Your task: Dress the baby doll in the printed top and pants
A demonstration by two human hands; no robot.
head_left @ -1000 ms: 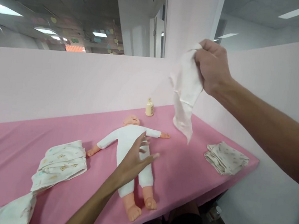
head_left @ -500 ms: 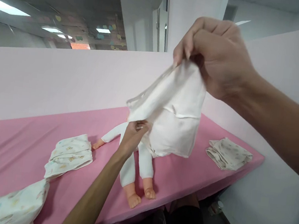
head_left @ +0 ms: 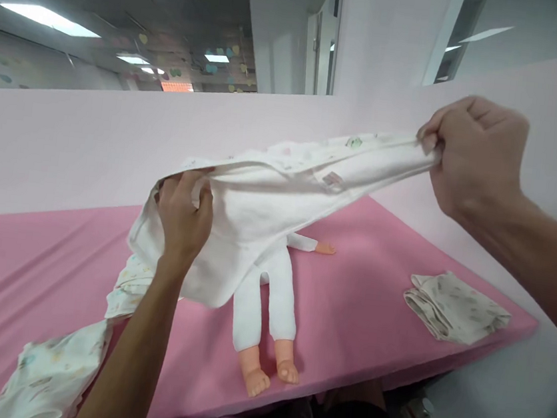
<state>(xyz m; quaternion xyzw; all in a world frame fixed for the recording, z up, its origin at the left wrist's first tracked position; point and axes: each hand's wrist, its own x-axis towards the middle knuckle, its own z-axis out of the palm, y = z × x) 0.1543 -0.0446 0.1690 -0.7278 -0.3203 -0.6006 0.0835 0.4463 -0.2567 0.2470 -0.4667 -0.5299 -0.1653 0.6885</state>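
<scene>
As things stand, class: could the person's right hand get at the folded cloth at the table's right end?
Probably not at once: the right hand grips the white garment, stretched to the left hand. The folded cloth lies uncovered below it.

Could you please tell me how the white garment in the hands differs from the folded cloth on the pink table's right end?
The white garment is stretched in the air between the left hand and right hand; the folded cloth lies stacked on the pink table, untouched. The white garment hides the upper body of the doll; the folded cloth lies apart from the doll. Both are pale, soft fabric.
</scene>
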